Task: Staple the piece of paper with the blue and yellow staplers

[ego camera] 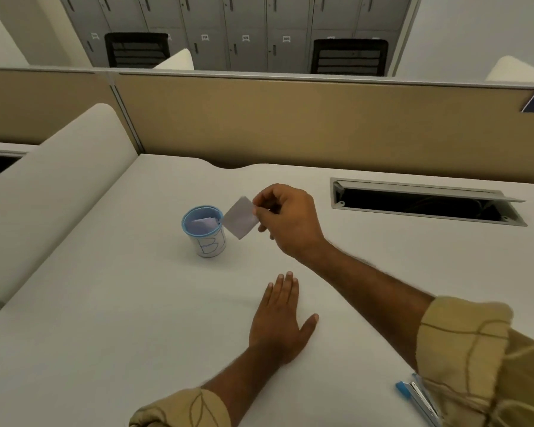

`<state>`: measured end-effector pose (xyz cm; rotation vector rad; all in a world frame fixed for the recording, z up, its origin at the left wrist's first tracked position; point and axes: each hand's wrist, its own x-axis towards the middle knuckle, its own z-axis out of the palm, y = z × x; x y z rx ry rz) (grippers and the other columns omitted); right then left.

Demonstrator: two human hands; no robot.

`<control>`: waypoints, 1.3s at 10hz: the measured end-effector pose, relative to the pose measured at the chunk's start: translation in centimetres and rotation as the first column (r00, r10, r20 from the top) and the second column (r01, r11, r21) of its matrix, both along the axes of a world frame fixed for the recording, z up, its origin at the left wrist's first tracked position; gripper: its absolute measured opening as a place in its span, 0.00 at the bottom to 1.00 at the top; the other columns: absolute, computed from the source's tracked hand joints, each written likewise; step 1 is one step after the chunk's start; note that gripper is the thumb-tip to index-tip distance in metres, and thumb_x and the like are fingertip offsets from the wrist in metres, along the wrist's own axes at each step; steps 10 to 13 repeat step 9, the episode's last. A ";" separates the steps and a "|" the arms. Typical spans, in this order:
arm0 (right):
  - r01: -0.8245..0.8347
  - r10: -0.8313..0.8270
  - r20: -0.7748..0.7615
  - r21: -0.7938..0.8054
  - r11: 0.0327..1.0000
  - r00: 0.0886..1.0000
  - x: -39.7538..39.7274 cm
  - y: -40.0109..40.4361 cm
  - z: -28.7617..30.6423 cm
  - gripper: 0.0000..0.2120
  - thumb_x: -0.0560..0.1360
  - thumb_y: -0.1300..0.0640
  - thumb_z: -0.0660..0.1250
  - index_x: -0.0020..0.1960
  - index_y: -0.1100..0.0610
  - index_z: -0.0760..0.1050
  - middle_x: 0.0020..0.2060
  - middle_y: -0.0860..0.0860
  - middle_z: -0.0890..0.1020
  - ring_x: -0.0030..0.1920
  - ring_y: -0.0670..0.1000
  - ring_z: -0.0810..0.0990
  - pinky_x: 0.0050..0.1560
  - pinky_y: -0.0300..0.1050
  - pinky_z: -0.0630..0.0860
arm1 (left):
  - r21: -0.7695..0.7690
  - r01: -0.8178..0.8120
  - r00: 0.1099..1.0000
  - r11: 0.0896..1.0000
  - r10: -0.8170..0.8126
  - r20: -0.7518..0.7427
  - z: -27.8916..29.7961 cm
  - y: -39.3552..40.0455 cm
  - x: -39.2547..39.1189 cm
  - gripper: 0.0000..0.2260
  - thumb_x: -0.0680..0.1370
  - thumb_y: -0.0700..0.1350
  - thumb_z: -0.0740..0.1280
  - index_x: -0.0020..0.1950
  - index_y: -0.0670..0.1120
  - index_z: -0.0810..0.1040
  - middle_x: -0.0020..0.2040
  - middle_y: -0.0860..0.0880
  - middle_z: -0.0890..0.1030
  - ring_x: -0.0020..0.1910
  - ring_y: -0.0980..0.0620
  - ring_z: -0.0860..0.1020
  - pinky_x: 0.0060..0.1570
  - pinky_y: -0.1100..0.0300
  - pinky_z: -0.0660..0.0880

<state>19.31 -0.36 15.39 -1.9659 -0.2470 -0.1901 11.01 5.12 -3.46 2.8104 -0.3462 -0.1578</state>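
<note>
My right hand (pixel 285 220) pinches a small square piece of white paper (pixel 241 217) by its right edge, holding it in the air just right of a white cup with a blue rim (pixel 204 231). The cup is marked with a blue letter B and holds more folded paper pieces. My left hand (pixel 279 322) lies flat on the white desk, palm down, fingers together and holding nothing. The blue stapler (pixel 415 399) lies at the lower right, partly hidden under my right sleeve. No yellow stapler is in view.
A white desk (pixel 136 318) with a tan partition (pixel 290 124) along its far side. An open cable slot (pixel 423 201) sits at the back right. A curved white divider (pixel 53 192) borders the left.
</note>
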 end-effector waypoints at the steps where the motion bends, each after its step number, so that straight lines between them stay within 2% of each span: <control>1: -0.003 0.008 0.082 -0.061 0.998 0.997 1.8 2.9 -0.7 0.02 0.72 0.63 0.69 0.44 0.57 0.80 0.40 0.52 0.85 0.36 0.49 0.81 0.33 0.40 0.80 | -0.018 -0.007 1.000 1.000 0.007 -0.010 0.1 0.0 0.0 0.39 0.76 0.70 0.40 0.80 0.48 0.42 0.81 0.50 0.43 0.79 0.52 0.41 0.77 0.53 0.39; 2: -0.026 0.059 0.154 -0.207 0.978 0.986 3.9 6.3 -2.5 0.04 0.73 0.60 0.67 0.44 0.55 0.81 0.40 0.50 0.85 0.38 0.48 0.79 0.38 0.47 0.80 | -0.076 -0.025 0.999 0.997 0.024 -0.025 0.3 0.2 0.1 0.38 0.76 0.70 0.44 0.80 0.49 0.45 0.82 0.51 0.47 0.80 0.53 0.44 0.78 0.53 0.43; 3: -0.022 0.085 0.188 -0.314 0.949 0.978 4.8 7.8 -3.9 0.06 0.75 0.59 0.65 0.46 0.55 0.81 0.41 0.53 0.85 0.40 0.51 0.78 0.38 0.48 0.79 | -0.134 -0.024 0.999 0.991 0.020 -0.035 0.7 0.3 0.1 0.39 0.75 0.71 0.43 0.80 0.50 0.45 0.82 0.51 0.49 0.80 0.53 0.45 0.78 0.52 0.47; 4: -0.014 0.121 0.233 -0.414 0.910 0.965 5.7 9.4 -5.7 0.07 0.76 0.60 0.64 0.46 0.56 0.82 0.38 0.56 0.83 0.38 0.52 0.76 0.37 0.47 0.75 | -0.246 -0.061 0.997 0.967 0.046 -0.065 1.3 0.2 0.0 0.41 0.71 0.73 0.36 0.80 0.53 0.47 0.81 0.52 0.52 0.80 0.53 0.47 0.78 0.52 0.49; 5: -0.058 0.162 0.178 -0.482 0.874 0.970 6.5 10.1 -6.7 0.08 0.76 0.59 0.64 0.47 0.55 0.82 0.39 0.56 0.82 0.40 0.53 0.76 0.39 0.49 0.77 | -0.304 -0.094 0.993 0.948 0.067 -0.098 1.5 0.1 0.0 0.46 0.68 0.76 0.32 0.80 0.53 0.49 0.81 0.52 0.53 0.80 0.53 0.50 0.78 0.52 0.49; 6: -0.143 0.230 0.076 -0.586 0.798 0.970 7.5 10.5 -7.9 0.08 0.77 0.54 0.65 0.51 0.52 0.83 0.44 0.55 0.82 0.46 0.53 0.76 0.43 0.46 0.75 | -0.358 -0.128 0.989 0.925 0.090 -0.121 1.2 0.3 0.1 0.47 0.67 0.77 0.31 0.79 0.53 0.51 0.81 0.52 0.56 0.79 0.52 0.52 0.78 0.52 0.51; 7: -0.167 0.305 0.100 -0.660 0.733 0.947 7.6 10.5 -8.6 0.10 0.77 0.54 0.64 0.54 0.52 0.83 0.48 0.53 0.82 0.49 0.53 0.73 0.45 0.46 0.70 | -0.340 -0.093 0.992 0.936 0.060 -0.107 1.1 0.3 0.2 0.46 0.68 0.76 0.31 0.79 0.53 0.50 0.81 0.51 0.54 0.80 0.52 0.50 0.78 0.51 0.50; 8: -0.175 0.327 0.120 -0.651 0.739 0.937 7.2 9.7 -8.7 0.13 0.79 0.54 0.61 0.59 0.51 0.80 0.52 0.51 0.79 0.52 0.54 0.70 0.47 0.47 0.64 | -0.270 -0.058 0.994 0.961 0.032 -0.101 1.1 0.1 0.1 0.44 0.70 0.74 0.33 0.80 0.52 0.47 0.81 0.51 0.51 0.80 0.53 0.47 0.78 0.51 0.47; 9: -0.136 0.264 0.124 -0.611 0.780 0.957 7.0 8.6 -8.6 0.14 0.78 0.52 0.62 0.61 0.50 0.78 0.55 0.51 0.79 0.55 0.54 0.71 0.52 0.49 0.65 | -0.186 -0.050 0.994 0.981 0.030 -0.104 0.7 0.3 0.1 0.41 0.73 0.73 0.37 0.80 0.51 0.46 0.81 0.51 0.50 0.80 0.52 0.47 0.78 0.51 0.46; 13: -0.136 0.264 0.124 -0.611 0.780 0.957 7.0 8.6 -8.6 0.14 0.78 0.52 0.62 0.61 0.50 0.78 0.55 0.51 0.79 0.55 0.54 0.71 0.52 0.49 0.65 | -0.186 -0.050 0.994 0.981 0.030 -0.104 0.7 0.3 0.1 0.41 0.73 0.73 0.37 0.80 0.51 0.46 0.81 0.51 0.50 0.80 0.52 0.47 0.78 0.51 0.46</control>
